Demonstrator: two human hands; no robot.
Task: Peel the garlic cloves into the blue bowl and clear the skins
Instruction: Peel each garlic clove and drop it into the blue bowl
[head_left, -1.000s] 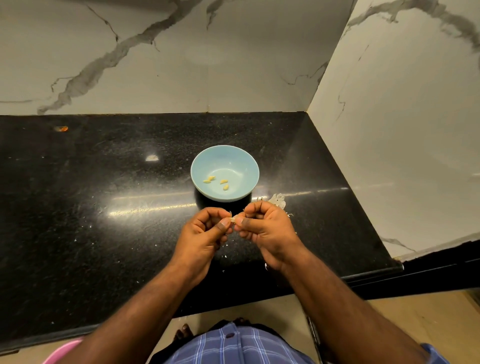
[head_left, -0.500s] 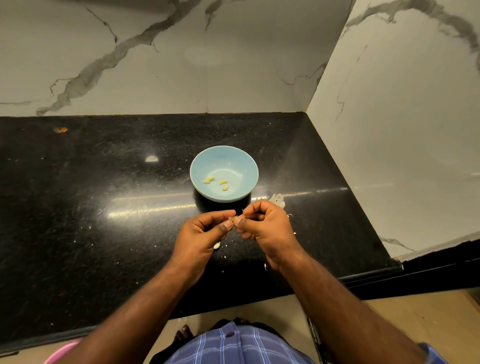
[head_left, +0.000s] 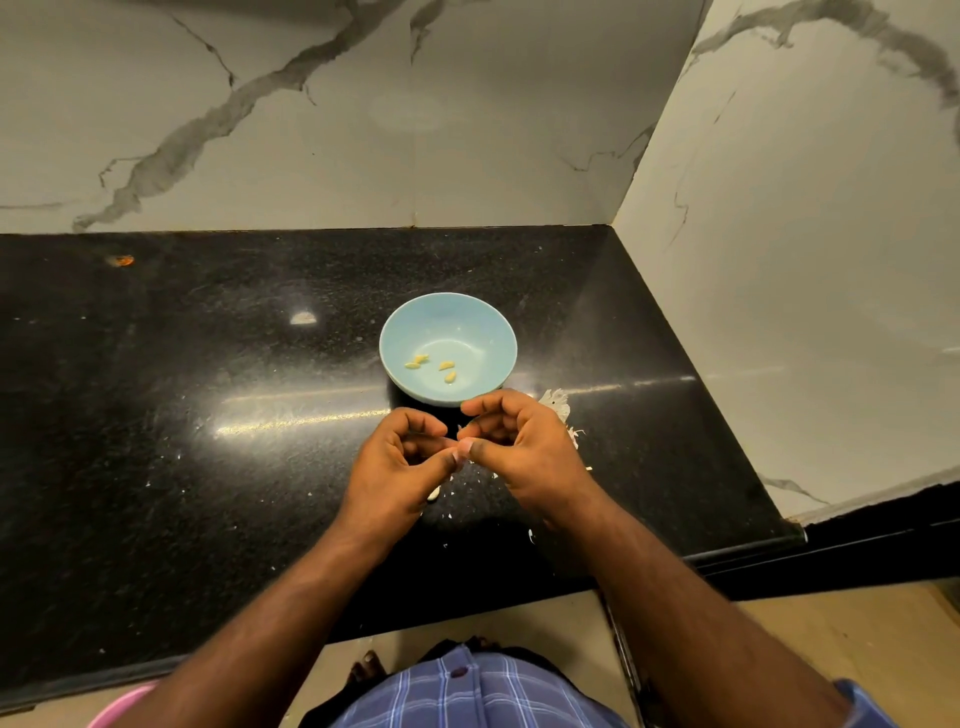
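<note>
The blue bowl (head_left: 488, 332) stands on the black counter (head_left: 208, 467) and holds several small peeled garlic cloves (head_left: 445, 366). Just in front of it my left hand (head_left: 397, 467) and my right hand (head_left: 530, 447) meet with curled fingers, thumb tips touching. Together they pinch a tiny garlic clove that the fingertips almost hide. White garlic skins (head_left: 557, 404) lie right of the bowl, partly behind my right hand. A pale piece (head_left: 434, 492) and small skin flakes (head_left: 470, 486) lie on the counter under my hands.
Marble walls close the counter at the back and on the right (head_left: 779, 260). The counter's front edge (head_left: 467, 603) runs just below my wrists. An orange speck (head_left: 122, 260) sits far left. A pink rim (head_left: 119, 701) shows at the bottom left.
My hands stay in front of the bowl, still working the clove. The fingers of both hands have loosened and spread a little, and the index fingers have lifted apart.
</note>
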